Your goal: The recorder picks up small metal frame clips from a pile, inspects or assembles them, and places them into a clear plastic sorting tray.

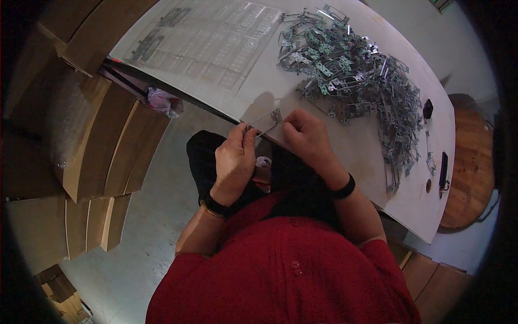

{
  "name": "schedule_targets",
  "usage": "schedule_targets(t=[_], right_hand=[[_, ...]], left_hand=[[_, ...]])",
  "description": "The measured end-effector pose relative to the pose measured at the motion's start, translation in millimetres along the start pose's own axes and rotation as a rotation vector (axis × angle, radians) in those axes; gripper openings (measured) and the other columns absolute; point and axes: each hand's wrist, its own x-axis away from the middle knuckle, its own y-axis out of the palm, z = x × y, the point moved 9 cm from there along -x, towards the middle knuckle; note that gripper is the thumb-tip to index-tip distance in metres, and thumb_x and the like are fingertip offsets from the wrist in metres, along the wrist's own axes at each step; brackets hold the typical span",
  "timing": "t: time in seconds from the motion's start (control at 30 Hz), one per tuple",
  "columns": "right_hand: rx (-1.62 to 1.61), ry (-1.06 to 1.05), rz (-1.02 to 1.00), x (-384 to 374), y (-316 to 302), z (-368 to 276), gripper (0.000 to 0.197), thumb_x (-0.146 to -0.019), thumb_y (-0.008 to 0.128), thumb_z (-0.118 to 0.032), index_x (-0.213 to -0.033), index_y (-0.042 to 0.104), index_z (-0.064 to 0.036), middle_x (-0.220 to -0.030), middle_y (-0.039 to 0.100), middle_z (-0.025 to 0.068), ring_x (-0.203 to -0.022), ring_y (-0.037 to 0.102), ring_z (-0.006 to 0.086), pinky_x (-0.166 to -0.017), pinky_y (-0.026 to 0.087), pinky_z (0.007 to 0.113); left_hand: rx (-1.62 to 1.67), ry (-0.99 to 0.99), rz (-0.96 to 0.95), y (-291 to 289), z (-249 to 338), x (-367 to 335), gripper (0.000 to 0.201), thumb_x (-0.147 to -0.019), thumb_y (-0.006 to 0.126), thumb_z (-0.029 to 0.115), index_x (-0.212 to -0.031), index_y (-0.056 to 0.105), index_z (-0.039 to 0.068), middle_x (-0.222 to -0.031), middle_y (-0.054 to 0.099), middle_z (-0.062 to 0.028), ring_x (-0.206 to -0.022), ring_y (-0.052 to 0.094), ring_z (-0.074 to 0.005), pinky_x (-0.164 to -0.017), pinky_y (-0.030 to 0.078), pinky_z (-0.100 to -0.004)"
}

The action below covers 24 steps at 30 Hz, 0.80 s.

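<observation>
My left hand (236, 162) is closed in a pinch on a thin metal wire bracket (263, 129), above the table's front edge. Two slim rods of the bracket run from my left fingertips to a small plate at its far end. Just right of that plate is my right hand (308, 139), fingers curled and thumb against the forefinger; what it holds, if anything, is hidden. Beyond it lies a big tangled heap of similar metal brackets (345, 62). A clear plastic blister tray (216, 51) lies at the far left, with several metal pieces in its left end.
The pale table (367, 154) has its near edge just in front of my body. A small black object (428, 109) and a black strip-shaped thing (443, 170) lie at the right. A round wooden top (468, 167) stands beyond. Cardboard boxes (100, 146) are stacked on the left.
</observation>
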Motion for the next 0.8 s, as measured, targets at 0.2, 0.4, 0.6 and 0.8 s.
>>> schedule_targets(t=[0.2, 0.4, 0.6, 0.8], right_hand=[[-0.031, 0.005, -0.05, 0.1, 3.6, 3.4, 0.018, -0.089, 0.067, -0.016, -0.095, 0.068, 0.0012, -0.082, 0.073, 0.0208, -0.078, 0.075, 0.0318, -0.07, 0.057, 0.042], [-0.074, 0.028, -0.069, 0.7, 5.5, 2.3, 0.018, -0.09, 0.067, -0.016, -0.096, 0.069, 0.0014, -0.08, 0.072, 0.0195, -0.076, 0.074, 0.0298, -0.069, 0.056, 0.04], [-0.054, 0.069, -0.021, 0.6, -2.3, 11.9, 0.018, -0.092, 0.066, -0.015, -0.098, 0.069, 0.0018, -0.081, 0.073, 0.0181, -0.074, 0.074, 0.0273, -0.068, 0.056, 0.038], [-0.094, 0.072, -0.039, -0.1, -0.9, 12.7, 0.017, -0.091, 0.067, -0.014, -0.097, 0.069, 0.0011, -0.081, 0.074, 0.0181, -0.074, 0.075, 0.0278, -0.068, 0.057, 0.038]], left_hand=[[-0.062, 0.099, 0.035, -0.2, -2.9, -1.2, 0.029, -0.104, 0.064, 0.024, -0.119, 0.068, -0.001, -0.071, 0.068, -0.0062, -0.057, 0.065, -0.0117, -0.055, 0.052, -0.0296], [-0.004, -0.022, -0.008, 0.1, -0.6, -1.2, 0.026, -0.103, 0.064, 0.021, -0.116, 0.068, -0.001, -0.091, 0.073, -0.0232, -0.082, 0.073, -0.04, -0.07, 0.057, -0.0436], [0.01, 0.014, -0.001, 0.1, -2.0, -1.6, 0.023, -0.102, 0.064, 0.018, -0.114, 0.068, -0.002, -0.091, 0.072, -0.0229, -0.08, 0.073, -0.0387, -0.068, 0.056, -0.0426], [0.035, 0.001, 0.001, 0.2, -2.9, -1.4, 0.024, -0.102, 0.064, 0.019, -0.114, 0.068, -0.002, -0.084, 0.071, -0.0214, -0.074, 0.072, -0.0378, -0.065, 0.056, -0.0426]])
